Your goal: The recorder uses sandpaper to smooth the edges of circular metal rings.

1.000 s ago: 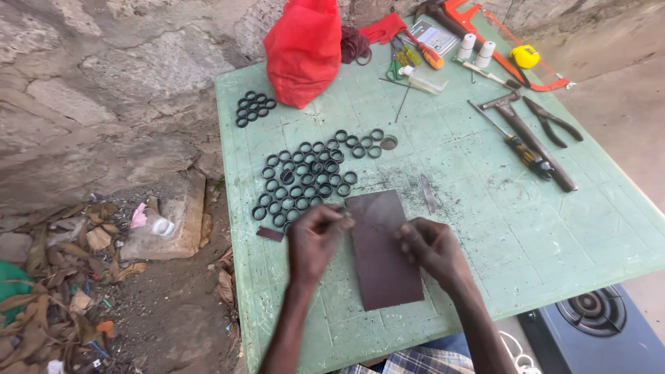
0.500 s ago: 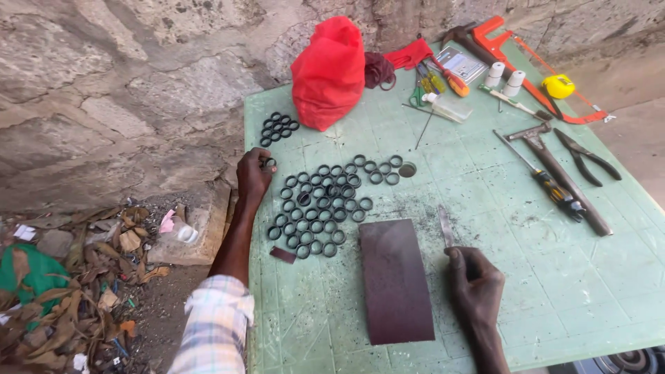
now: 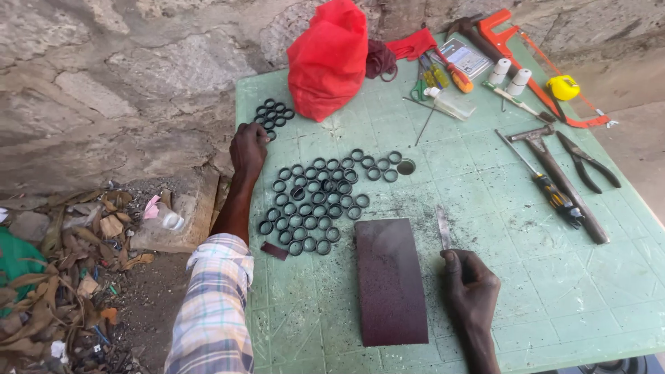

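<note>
Reaching farther, left hand now rests fingers curled beside small ring cluster | right hand pinches blade, dark sheet just left of fingers | ring-gathering likely underway

Outdoor makeshift workshop, roadside-repair type. I'm at a green cutting-mat table pushed against a rough stone wall, bare dirt below with dry leaves and litter. Hand tools laid out on my right: hammer, pliers, screwdriver, orange hacksaw, yellow tape measure, scissors, two rolls of white tape. Dozens of small black rubber rings spread in rows, a smaller batch near the far corner. Dark abrasive sheet flat in front of me, thin metal blade beside it. Red bag at the back. No bench vise or power gear in view, all manual kit.
</note>
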